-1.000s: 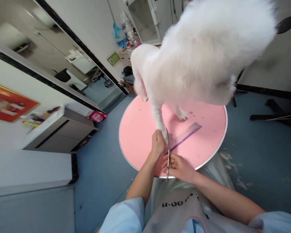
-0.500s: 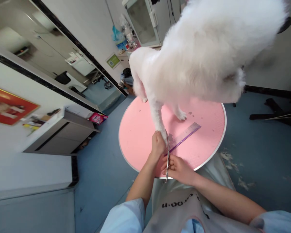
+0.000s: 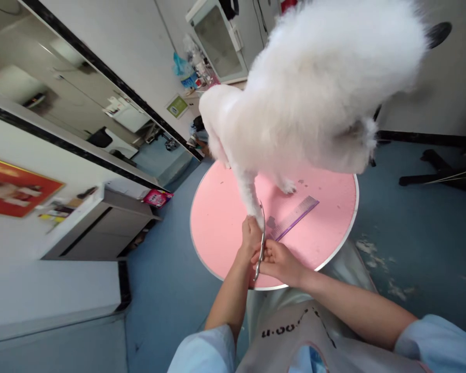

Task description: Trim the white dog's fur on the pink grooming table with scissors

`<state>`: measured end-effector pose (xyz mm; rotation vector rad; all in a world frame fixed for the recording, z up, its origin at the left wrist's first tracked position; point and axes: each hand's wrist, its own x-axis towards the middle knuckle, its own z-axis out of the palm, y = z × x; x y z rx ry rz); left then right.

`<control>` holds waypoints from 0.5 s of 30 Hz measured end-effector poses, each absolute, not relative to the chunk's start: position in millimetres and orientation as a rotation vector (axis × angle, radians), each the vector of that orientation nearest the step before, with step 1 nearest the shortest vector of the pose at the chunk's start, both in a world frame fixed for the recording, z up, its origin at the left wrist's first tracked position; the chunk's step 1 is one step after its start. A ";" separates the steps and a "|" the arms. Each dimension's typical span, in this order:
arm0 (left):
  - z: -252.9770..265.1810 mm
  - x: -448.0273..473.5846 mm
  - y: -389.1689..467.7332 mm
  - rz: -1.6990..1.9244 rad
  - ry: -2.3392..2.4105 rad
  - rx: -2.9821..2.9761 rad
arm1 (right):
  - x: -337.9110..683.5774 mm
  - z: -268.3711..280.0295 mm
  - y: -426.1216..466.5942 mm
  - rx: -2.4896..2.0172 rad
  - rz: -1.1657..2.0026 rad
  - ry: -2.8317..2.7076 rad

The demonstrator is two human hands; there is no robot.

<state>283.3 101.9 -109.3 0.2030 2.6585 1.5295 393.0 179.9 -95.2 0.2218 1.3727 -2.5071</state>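
Note:
A fluffy white dog (image 3: 295, 98) stands on a round pink grooming table (image 3: 213, 223). My left hand (image 3: 251, 233) is closed around the lower part of its front leg, near the paw. In my right hand (image 3: 279, 261) are curved silver scissors (image 3: 261, 254), my fingers at the handles. Their blades point away from me and run along the right side of the held leg. Whether the blades are parted or together I cannot tell. On the table to the right of the scissors lies a purple metal comb (image 3: 295, 217).
A grey cabinet (image 3: 89, 228) stands at the left below a red framed picture (image 3: 19, 186). Black stand legs (image 3: 442, 171) are on the floor at the right, with white hair clippings (image 3: 373, 254) nearer the table. A mirror (image 3: 101, 103) covers the upper left wall.
The scissors have tilted, their handle end swinging left, and my right hand has shifted slightly left. The dog's head and body sit further left in view. My left hand still holds the leg.

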 end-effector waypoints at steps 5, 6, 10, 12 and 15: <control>-120.1 277.9 96.6 1.508 2.670 0.231 | 388.0 -97.4 176.3 0.247 -2.520 1.381; -120.2 277.7 96.7 1.503 2.675 0.213 | 387.8 -97.8 175.7 0.251 -2.524 1.377; -112.5 281.4 98.3 1.521 2.633 0.215 | 386.7 -96.6 174.9 0.244 -2.534 1.341; -107.2 284.6 97.9 1.534 2.624 0.214 | 384.3 -93.7 175.5 0.232 -2.557 1.326; -105.5 285.5 95.9 1.557 2.561 0.205 | 376.7 -86.2 178.1 0.203 -2.594 1.344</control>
